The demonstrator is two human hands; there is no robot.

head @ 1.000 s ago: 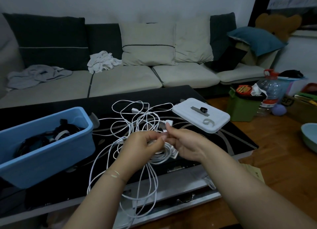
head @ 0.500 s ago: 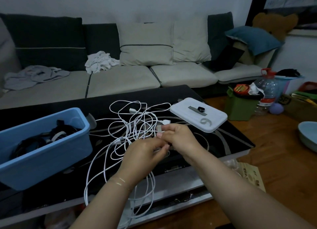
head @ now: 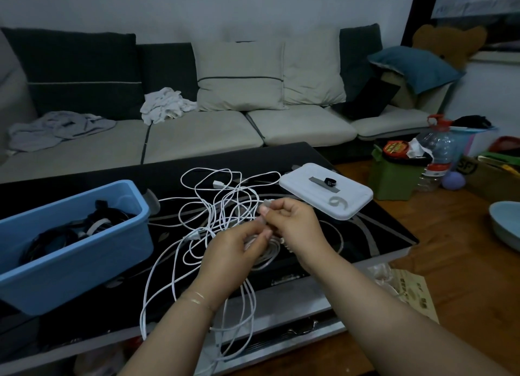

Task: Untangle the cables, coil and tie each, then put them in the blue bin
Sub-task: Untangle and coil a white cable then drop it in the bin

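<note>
A tangle of white cables (head: 216,206) lies on the black glass table (head: 365,234), with long loops hanging over the front edge. My left hand (head: 233,251) grips a small coil of white cable (head: 267,249). Just right of it, my right hand (head: 292,220) pinches a grey strap at the coil's top. The blue bin (head: 76,257) stands at the table's left and holds dark coiled cables. A white lid (head: 326,189) at the table's right carries grey tie straps and a small black ring.
A sofa with cushions and crumpled cloths runs behind the table. On the wooden floor to the right stand a green box (head: 394,175), a water bottle (head: 436,153) and a pale bowl (head: 506,223). A paper sheet (head: 413,294) lies by the table's front right corner.
Both hands have stayed together over the table's front while the fingers shifted around the coil. The right hand's fingers moved from the plug end down to the strap.
</note>
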